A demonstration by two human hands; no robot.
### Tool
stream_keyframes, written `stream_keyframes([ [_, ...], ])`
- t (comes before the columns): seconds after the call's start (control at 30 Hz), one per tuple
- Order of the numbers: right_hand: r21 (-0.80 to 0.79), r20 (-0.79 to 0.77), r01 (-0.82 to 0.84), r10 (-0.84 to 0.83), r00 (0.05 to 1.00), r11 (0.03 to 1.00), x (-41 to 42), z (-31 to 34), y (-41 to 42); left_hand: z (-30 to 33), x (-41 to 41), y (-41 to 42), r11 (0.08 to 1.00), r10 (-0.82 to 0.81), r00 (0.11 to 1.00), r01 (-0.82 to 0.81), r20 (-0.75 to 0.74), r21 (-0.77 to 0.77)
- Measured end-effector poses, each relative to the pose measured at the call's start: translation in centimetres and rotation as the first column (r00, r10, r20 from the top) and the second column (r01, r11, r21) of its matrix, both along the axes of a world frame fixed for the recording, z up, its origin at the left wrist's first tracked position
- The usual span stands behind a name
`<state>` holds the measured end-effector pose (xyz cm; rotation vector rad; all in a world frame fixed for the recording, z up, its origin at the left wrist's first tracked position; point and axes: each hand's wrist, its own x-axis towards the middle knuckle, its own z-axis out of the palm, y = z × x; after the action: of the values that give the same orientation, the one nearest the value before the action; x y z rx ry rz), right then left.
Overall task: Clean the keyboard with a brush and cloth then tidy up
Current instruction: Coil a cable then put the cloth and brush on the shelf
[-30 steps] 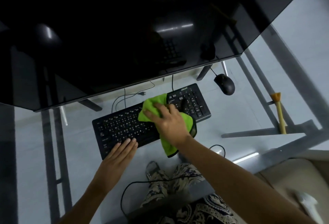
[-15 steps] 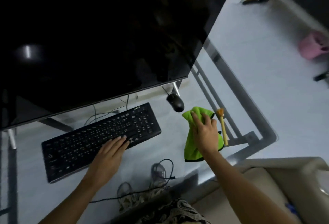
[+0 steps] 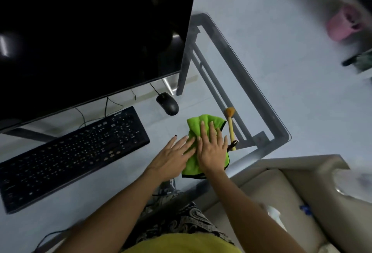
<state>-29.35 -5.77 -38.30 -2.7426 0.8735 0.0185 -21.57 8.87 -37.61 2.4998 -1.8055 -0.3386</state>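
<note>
Hands [image 3: 193, 152], two, seemingly flat on one cloth [image 3: 209, 124].

A glass-topped desk [image 3: 267, 100] with a grey metal frame carries a black keyboard [image 3: 70, 154] at the left, a black mouse [image 3: 168, 104] behind it, a crumpled green cloth [image 3: 203, 126] right of the keyboard, and a wooden-handled brush [image 3: 230, 128] just beside the cloth's right edge.

Soft, fuzzy green cloth [image 3: 198, 126] with a dark stitched hem. Matt black plastic keyboard [image 3: 72, 152]; smooth, faintly shiny black mouse [image 3: 168, 104]. The brush [image 3: 230, 127] shows a pale wooden handle and tan bristles. Clear glass bench [image 3: 261, 100] on dull grey metal; glossy black screen [image 3: 90, 31].
</note>
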Motion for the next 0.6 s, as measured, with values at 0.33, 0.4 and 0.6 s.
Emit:
stream_keyframes([
  [0.33, 0.026, 0.163, -0.141, 0.135, 0.977, 0.990, 2.0, 2.7, 0.9, 0.7, 1.5, 2.0, 0.971, 0.192, 0.981, -0.191, -0.009, -0.144],
  [0.4, 0.023, 0.265, -0.273, 0.258, 0.929, 0.962, 4.2, 3.8, 2.4, 1.9, 2.8, 4.9, 0.911, 0.368, 0.929, -0.365, -0.019, -0.192],
  [0.6, 0.177, 0.164, -0.657, 0.636, 0.754, 0.733, 10.4, 3.7, 8.4, 3.1, 5.8, 20.7, 0.613, 0.790, 0.610, -0.786, 0.062, -0.077],
])
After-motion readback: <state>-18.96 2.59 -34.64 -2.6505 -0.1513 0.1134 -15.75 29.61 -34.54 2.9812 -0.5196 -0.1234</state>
